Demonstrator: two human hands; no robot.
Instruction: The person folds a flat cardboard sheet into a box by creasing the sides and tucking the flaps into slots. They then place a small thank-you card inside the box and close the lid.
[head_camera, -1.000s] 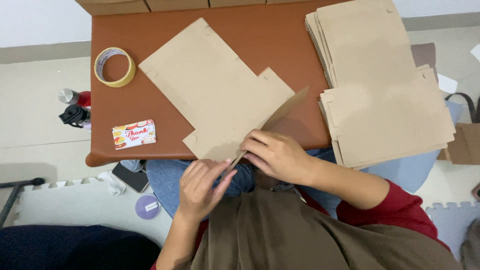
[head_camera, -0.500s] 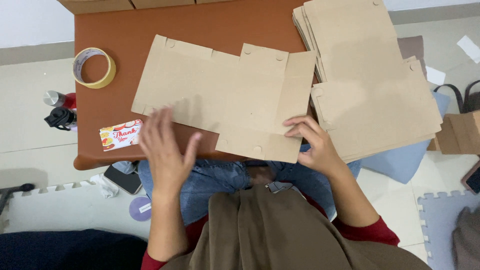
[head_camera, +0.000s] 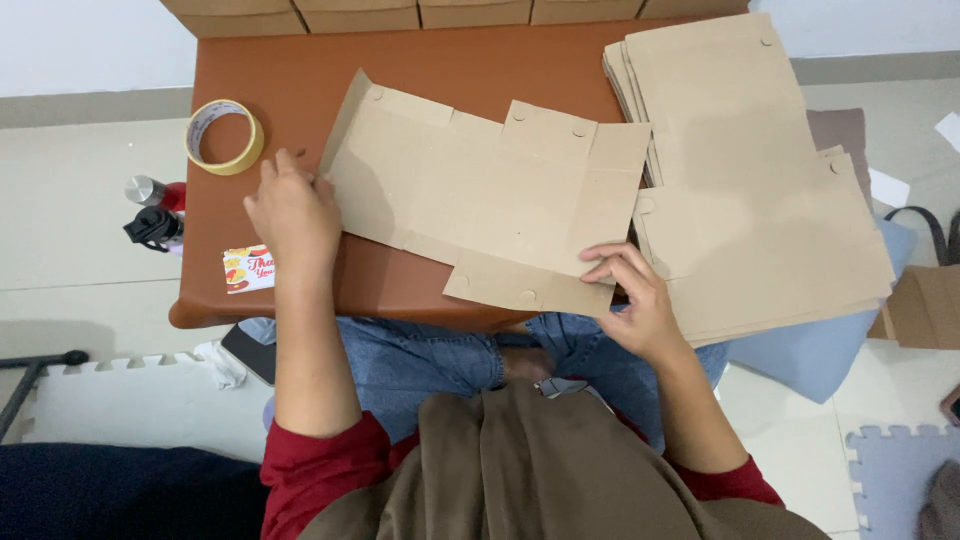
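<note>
A flat cardboard box blank (head_camera: 490, 200) lies spread across the middle of the low table (head_camera: 460, 70). The left hand (head_camera: 292, 215) rests on its left edge, the right hand (head_camera: 630, 295) on its near right corner. To the right, a stack of cardboard blanks (head_camera: 750, 180) overhangs the table's right side. Left of the blank sits a tape roll (head_camera: 224, 137), with a small card (head_camera: 248, 270) at the near left edge. Folded boxes (head_camera: 450, 12) line the far edge. A bottle (head_camera: 152, 210) stands on the floor, left of the table.
</note>
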